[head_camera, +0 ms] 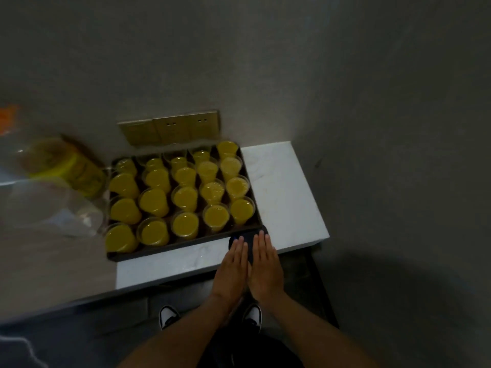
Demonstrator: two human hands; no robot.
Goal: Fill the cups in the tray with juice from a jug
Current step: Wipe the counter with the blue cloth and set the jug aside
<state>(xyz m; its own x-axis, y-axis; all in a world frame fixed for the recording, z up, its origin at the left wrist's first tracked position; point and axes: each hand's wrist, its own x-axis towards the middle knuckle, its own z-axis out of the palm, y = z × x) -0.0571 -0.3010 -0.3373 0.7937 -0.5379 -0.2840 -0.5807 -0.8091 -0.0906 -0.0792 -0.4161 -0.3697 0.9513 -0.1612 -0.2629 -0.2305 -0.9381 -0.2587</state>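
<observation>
- far left, a blurred container of yellow liquid [66, 166] stands on the counter [170, 264] just beside the tray's left edge; it may be the jug, though the blur leaves that unsure. no hand is on it.
- in front of it lies crumpled clear plastic [53, 208], hard to read further.
- the dark tray [170, 247] sits against the wall below a brass socket plate [170, 126], packed with clear cups [154, 201] in rows.
- every cup that shows plainly holds yellow juice; the back row is dimmer and partly hidden, but looks filled too. by my judgement the pouring is done or nearly so, with at most a check of the back row left.
- at the tray's near right corner, the left hand [233, 266] lies flat with straight fingers, holding nothing, its fingertips over a small dark object [248, 239].
- touching it on the right, the right hand [265, 264] is also flat and empty, fingers straight, over the same object.
- below, two shoes [170, 316] show on the floor.
</observation>
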